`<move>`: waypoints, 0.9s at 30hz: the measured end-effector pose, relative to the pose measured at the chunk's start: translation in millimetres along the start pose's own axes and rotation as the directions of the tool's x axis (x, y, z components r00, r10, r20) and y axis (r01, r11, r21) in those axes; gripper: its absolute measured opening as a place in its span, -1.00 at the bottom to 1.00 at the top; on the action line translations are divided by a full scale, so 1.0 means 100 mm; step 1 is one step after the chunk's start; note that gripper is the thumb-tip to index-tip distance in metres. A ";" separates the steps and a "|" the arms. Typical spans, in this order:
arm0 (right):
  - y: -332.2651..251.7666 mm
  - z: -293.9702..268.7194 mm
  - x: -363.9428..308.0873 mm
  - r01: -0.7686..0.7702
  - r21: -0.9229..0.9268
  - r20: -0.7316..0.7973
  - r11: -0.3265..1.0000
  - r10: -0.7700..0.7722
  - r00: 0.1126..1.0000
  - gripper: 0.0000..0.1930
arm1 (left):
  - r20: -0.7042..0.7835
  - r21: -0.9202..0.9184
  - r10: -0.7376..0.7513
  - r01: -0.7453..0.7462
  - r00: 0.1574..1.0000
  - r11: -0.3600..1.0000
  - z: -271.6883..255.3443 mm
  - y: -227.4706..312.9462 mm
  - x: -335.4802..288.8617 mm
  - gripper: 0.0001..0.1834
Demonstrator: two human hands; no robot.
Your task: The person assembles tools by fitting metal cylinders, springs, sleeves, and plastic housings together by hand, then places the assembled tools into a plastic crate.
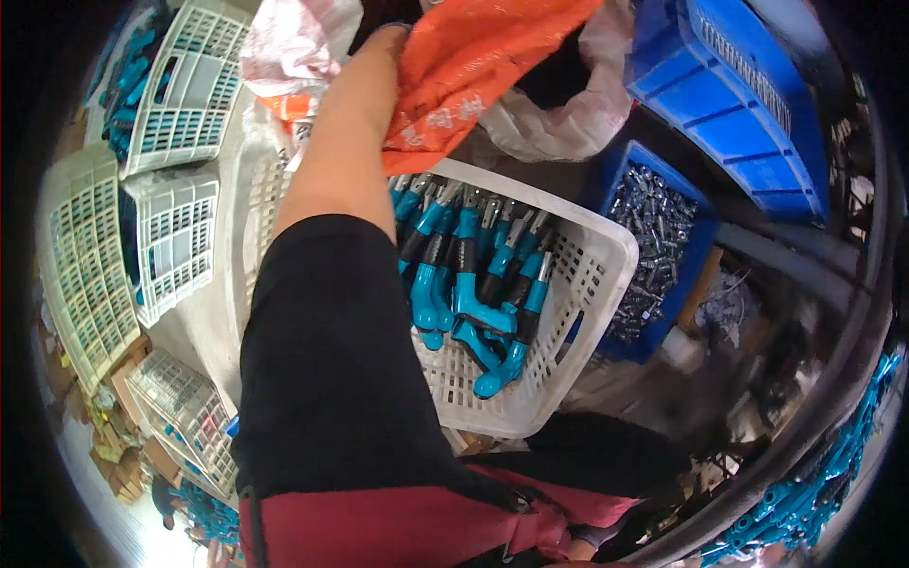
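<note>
My left arm, in a short black sleeve, stretches forward across a white slotted plastic basket (622,270). At the far end of it, my left hand (386,40) is at the edge of an orange woven sack (445,104). Its fingers are hidden there, so whether they grip the sack does not show. Under the sack, the basket holds several teal-and-black angled tools with silver shafts (464,275), stacked side by side with their bent ends towards me. I cannot make out my right hand anywhere in the picture.
White sacking (559,128) lies around the orange sack. Right of the basket stands a blue bin of small metal parts (653,218), below a larger blue crate (729,104). White crates (185,90) line the left side. More teal pieces (805,502) are heaped at the lower right.
</note>
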State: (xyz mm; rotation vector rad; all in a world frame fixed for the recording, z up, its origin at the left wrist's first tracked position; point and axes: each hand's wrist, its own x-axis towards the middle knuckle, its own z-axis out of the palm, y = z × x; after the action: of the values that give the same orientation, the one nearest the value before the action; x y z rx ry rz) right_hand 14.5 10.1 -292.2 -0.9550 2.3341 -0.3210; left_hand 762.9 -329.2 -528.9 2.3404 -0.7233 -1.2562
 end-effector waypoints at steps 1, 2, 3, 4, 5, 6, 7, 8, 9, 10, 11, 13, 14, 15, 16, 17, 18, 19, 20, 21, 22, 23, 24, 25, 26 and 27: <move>0.02 0.01 -0.02 -0.015 0.016 -0.010 1.000 0.015 1.000 -0.59 | 0.000 0.011 0.006 -0.006 1.000 1.000 -0.01 0.03 0.02 -0.45; 0.03 0.00 -0.02 -0.027 0.032 -0.014 0.999 0.028 1.000 -0.59 | -0.005 0.022 0.009 -0.009 1.000 1.000 -0.04 0.05 0.01 -0.45; 0.04 -0.01 -0.03 -0.039 0.047 -0.016 0.998 0.039 0.999 -0.59 | -0.012 0.033 0.011 -0.010 1.000 0.999 -0.06 0.08 0.00 -0.45; 0.04 0.01 -0.02 -0.049 0.064 -0.019 0.997 0.051 0.999 -0.59 | -0.019 0.044 0.014 -0.013 1.000 0.999 -0.05 0.14 0.02 -0.45; 0.05 0.03 -0.02 -0.059 0.080 -0.019 0.995 0.061 0.998 -0.58 | -0.028 0.055 0.017 -0.015 0.999 0.998 -0.03 0.14 0.02 -0.44; 0.05 0.05 -0.01 -0.068 0.096 -0.019 0.993 0.070 0.997 -0.58 | -0.038 0.066 0.018 -0.016 0.999 0.998 -0.05 0.12 0.06 -0.44; 0.05 0.04 0.00 -0.077 0.110 -0.021 0.991 0.079 0.997 -0.58 | -0.045 0.074 0.019 -0.016 0.999 0.997 -0.06 0.09 0.04 -0.44; 0.06 0.04 0.01 -0.085 0.123 -0.023 0.989 0.088 0.996 -0.58 | -0.052 0.082 0.020 -0.015 0.998 0.996 -0.10 0.12 0.07 -0.44; 0.06 0.05 0.03 -0.091 0.136 -0.021 0.986 0.094 0.995 -0.58 | -0.064 0.090 0.019 -0.014 0.998 0.996 -0.15 0.11 0.05 -0.44; 0.05 0.05 0.06 -0.096 0.150 -0.019 0.984 0.100 0.995 -0.57 | -0.076 0.097 0.019 -0.011 0.997 0.995 -0.16 0.07 -0.02 -0.43; 0.05 0.06 0.08 -0.100 0.162 -0.017 0.982 0.104 0.994 -0.57 | -0.089 0.103 0.018 -0.008 0.996 0.995 -0.13 0.16 0.07 -0.43; 0.05 0.06 0.11 -0.108 0.188 -0.019 0.976 0.114 0.993 -0.57 | -0.108 0.113 0.020 -0.007 0.994 0.994 -0.05 0.23 -0.06 -0.43; 0.05 0.06 0.13 -0.114 0.202 -0.014 0.973 0.119 0.993 -0.57 | -0.123 0.122 0.018 -0.003 0.992 0.993 -0.08 0.40 0.04 -0.42; 0.04 0.06 0.16 -0.118 0.217 -0.009 0.969 0.123 0.992 -0.56 | -0.138 0.130 0.018 0.000 0.990 0.992 -0.01 0.36 -0.09 -0.42; 0.05 0.07 0.14 -0.124 0.233 -0.010 0.965 0.130 0.991 -0.56 | -0.147 0.138 0.022 -0.002 0.989 0.990 0.02 0.31 -0.30 -0.42; 0.04 0.08 0.16 -0.125 0.251 -0.011 0.960 0.132 0.991 -0.56 | -0.161 0.143 0.028 -0.005 0.987 0.990 0.15 0.54 -0.23 -0.42; 0.03 0.08 0.19 -0.126 0.271 -0.013 0.954 0.134 0.991 -0.56 | -0.174 0.148 0.036 -0.010 0.984 0.989 0.10 0.30 -0.55 -0.42; 0.02 0.07 0.21 -0.122 0.291 -0.018 0.949 0.133 0.991 -0.56 | -0.188 0.149 0.047 -0.019 0.981 0.989 0.16 0.34 -0.59 -0.41; 0.02 0.06 0.23 -0.119 0.314 -0.025 0.942 0.133 0.991 -0.55 | -0.200 0.152 0.060 -0.030 0.978 0.988 0.20 0.35 -0.67 -0.41; 0.03 0.04 0.24 -0.116 0.338 -0.034 0.934 0.135 0.990 -0.55 | -0.210 0.154 0.075 -0.043 0.975 0.987 0.21 0.36 -0.68 -0.41; 0.03 0.02 0.24 -0.113 0.363 -0.044 0.925 0.138 0.989 -0.55 | -0.218 0.158 0.093 -0.058 0.971 0.986 0.22 0.40 -0.66 -0.41; 0.05 -0.01 0.25 -0.112 0.388 -0.038 0.915 0.137 0.990 -0.55 | -0.241 0.167 0.103 -0.063 0.965 0.984 0.12 0.37 -0.73 -0.41; 0.08 -0.02 0.19 -0.109 0.415 -0.061 0.903 0.147 0.987 -0.55 | -0.238 0.170 0.129 -0.090 0.963 0.981 0.17 0.34 -0.75 -0.40; 0.10 -0.02 0.18 -0.109 0.448 -0.067 0.887 0.156 0.986 -0.54 | -0.249 0.183 0.154 -0.110 0.956 0.977 0.18 0.37 -0.76 -0.40; 0.12 -0.02 0.17 -0.109 0.481 -0.073 0.870 0.164 0.984 -0.54 | -0.260 0.195 0.179 -0.130 0.949 0.972 0.19 0.39 -0.76 -0.40; 0.13 -0.03 0.17 -0.112 0.506 -0.063 0.855 0.166 0.984 -0.54 | -0.281 0.209 0.191 -0.134 0.941 0.969 0.15 0.37 -0.79 -0.40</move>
State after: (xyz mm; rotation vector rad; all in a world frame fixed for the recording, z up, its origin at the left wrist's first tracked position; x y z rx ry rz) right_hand -3.9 7.3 -302.7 -0.5183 2.2225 -0.8873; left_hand 704.0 -312.4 -464.6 2.4837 -0.9420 -0.7675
